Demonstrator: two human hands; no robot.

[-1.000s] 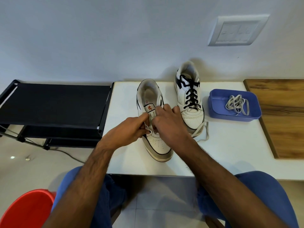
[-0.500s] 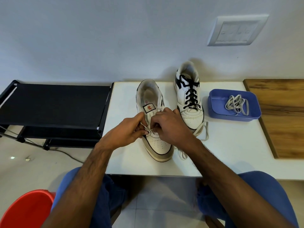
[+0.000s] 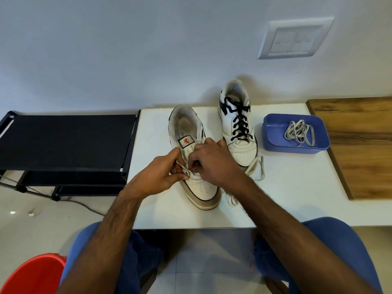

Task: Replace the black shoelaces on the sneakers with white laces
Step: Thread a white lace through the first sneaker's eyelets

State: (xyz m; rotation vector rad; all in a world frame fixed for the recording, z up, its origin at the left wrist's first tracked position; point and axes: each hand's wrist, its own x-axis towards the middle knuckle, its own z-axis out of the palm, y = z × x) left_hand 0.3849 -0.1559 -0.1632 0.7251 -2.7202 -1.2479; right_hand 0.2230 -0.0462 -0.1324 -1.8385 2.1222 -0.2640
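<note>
Two white sneakers stand on the white table (image 3: 297, 198). The near left sneaker (image 3: 201, 187) has no black lace; a white lace (image 3: 255, 166) trails from it across the table to the right. My left hand (image 3: 163, 175) and my right hand (image 3: 214, 160) meet over its lowest eyelets, both pinching the white lace there. The far right sneaker (image 3: 237, 124) still carries its black lace (image 3: 238, 122). A second white lace (image 3: 299, 132) lies coiled in the blue tray (image 3: 273, 136).
A black rack (image 3: 63, 141) stands left of the table. A wooden board (image 3: 360, 145) lies at the table's right end. A red bucket (image 3: 31, 274) sits on the floor at lower left. My knees are under the table's front edge.
Both hands have slid down the left sneaker from the tongue toward the toe-end eyelets, and more loose white lace now lies by the sneaker's toe.
</note>
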